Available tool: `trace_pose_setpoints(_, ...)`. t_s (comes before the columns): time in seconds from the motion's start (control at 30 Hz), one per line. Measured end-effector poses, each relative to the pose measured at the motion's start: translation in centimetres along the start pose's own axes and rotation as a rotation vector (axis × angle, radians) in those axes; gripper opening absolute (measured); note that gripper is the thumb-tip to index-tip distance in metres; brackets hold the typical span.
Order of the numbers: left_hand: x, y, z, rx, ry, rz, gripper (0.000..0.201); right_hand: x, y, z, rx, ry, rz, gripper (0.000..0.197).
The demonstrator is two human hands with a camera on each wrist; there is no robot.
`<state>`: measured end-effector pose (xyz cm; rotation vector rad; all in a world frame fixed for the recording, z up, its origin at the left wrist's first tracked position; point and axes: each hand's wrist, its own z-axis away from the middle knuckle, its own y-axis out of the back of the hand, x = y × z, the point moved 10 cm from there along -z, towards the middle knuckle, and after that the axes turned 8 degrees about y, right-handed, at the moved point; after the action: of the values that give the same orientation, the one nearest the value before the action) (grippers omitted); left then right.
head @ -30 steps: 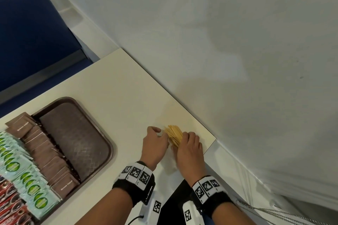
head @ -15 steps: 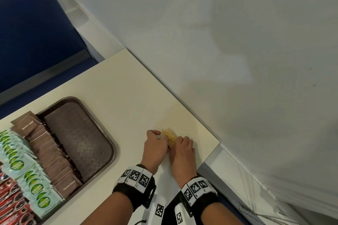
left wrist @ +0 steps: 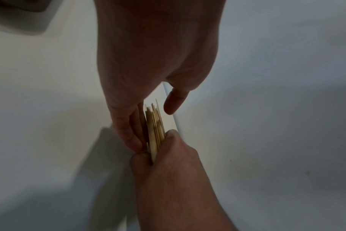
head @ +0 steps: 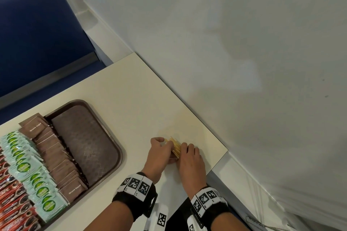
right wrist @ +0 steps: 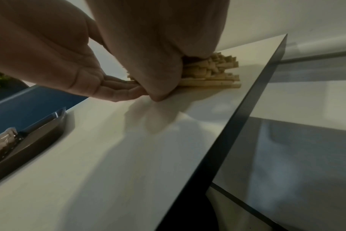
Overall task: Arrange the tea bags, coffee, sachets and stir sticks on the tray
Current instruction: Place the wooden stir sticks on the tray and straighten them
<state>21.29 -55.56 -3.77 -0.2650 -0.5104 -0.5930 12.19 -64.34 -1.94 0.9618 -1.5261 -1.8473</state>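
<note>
Head view: tray point(head: 84, 146) left of stir sticks point(head: 175, 148).

Tabletop point(head: 135, 103) open beside tray point(head: 121, 154); sachets point(head: 54, 148) (packed rows) fill its left.

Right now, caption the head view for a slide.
Left hand presses and right hand grips the stir sticks on the table, beside the tray.

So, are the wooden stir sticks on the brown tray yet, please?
Off the brown tray: the wooden stir sticks sit on the white table between left hand and right hand.
</note>
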Motion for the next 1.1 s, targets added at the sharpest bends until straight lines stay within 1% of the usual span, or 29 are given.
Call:
trace_pose_setpoints(0.13, -0.2, -0.2, -0.1, -0.022, 0.004, 0.007, 0.043, -0.3, -0.5, 0.3, -0.012, 0.017, -0.009, 0.031)
trace_pose_setpoints(0.2, -0.4, -0.2, -0.2, -0.017, 0.009, 0.003, 0.044, -0.3, -0.4, 0.5, -0.011, 0.001, -0.008, 0.031)
trace_pose_setpoints(0.3, -0.5, -0.1, -0.2, -0.007, 0.004, 0.003, 0.042, -0.3, -0.1, 0.6, -0.022, -0.038, -0.012, 0.029)
trace_pose_setpoints(0.47, -0.5, 0.3, -0.1, 0.001, -0.004, 0.001, 0.042, -0.4, -0.6, 0.4, -0.088, -0.055, 0.006, 0.023)
trace_pose_setpoints(0.53, -0.4, 0.4, 0.1, 0.011, -0.01, -0.008, 0.04, -0.4, -0.4, 0.4, -0.082, -0.054, 0.01, 0.024)
trace_pose_setpoints(0.7, -0.4, 1.0, 0.2, 0.028, -0.029, -0.047, 0.04, -0.8, 0.4, 0.6, -0.084, -0.04, -0.029, 0.019)
trace_pose_setpoints(0.73, -0.3, 1.0, 0.3, 0.026, -0.029, -0.047, 0.04, -0.8, 0.3, 0.5, -0.098, -0.037, -0.041, 0.019)
trace_pose_setpoints(0.8, -0.2, 1.2, 0.4, 0.019, -0.029, -0.039, 0.037, -0.3, -0.1, 0.3, -0.125, -0.047, -0.07, 0.029)
trace_pose_setpoints(0.87, 0.2, 1.4, 0.7, 0.015, -0.037, -0.021, 0.031, -0.1, 0.0, -0.2, -0.16, -0.06, -0.14, 0.039)
trace_pose_setpoints(0.9, 0.5, 1.7, 0.8, 0.021, -0.044, 0.0, 0.028, 0.3, 0.1, -0.5, -0.176, -0.082, -0.181, 0.04)
trace_pose_setpoints(0.93, 0.8, 2.0, 0.9, 0.03, -0.048, 0.026, 0.024, 1.0, 0.1, -0.9, -0.184, -0.123, -0.227, 0.038)
trace_pose_setpoints(0.97, 1.0, 2.4, 0.9, 0.04, -0.053, 0.051, 0.022, 1.5, 0.0, -1.2, -0.229, -0.162, -0.3, 0.035)
trace_pose_setpoints(1.0, 1.2, 2.7, 0.8, 0.048, -0.057, 0.071, 0.02, 2.4, -0.4, -1.4, -0.27, -0.211, -0.401, 0.033)
trace_pose_setpoints(1.1, 1.5, 3.6, 0.6, 0.068, -0.062, 0.109, 0.02, 4.4, 0.1, -1.9, -0.33, -0.336, -0.689, 0.025)
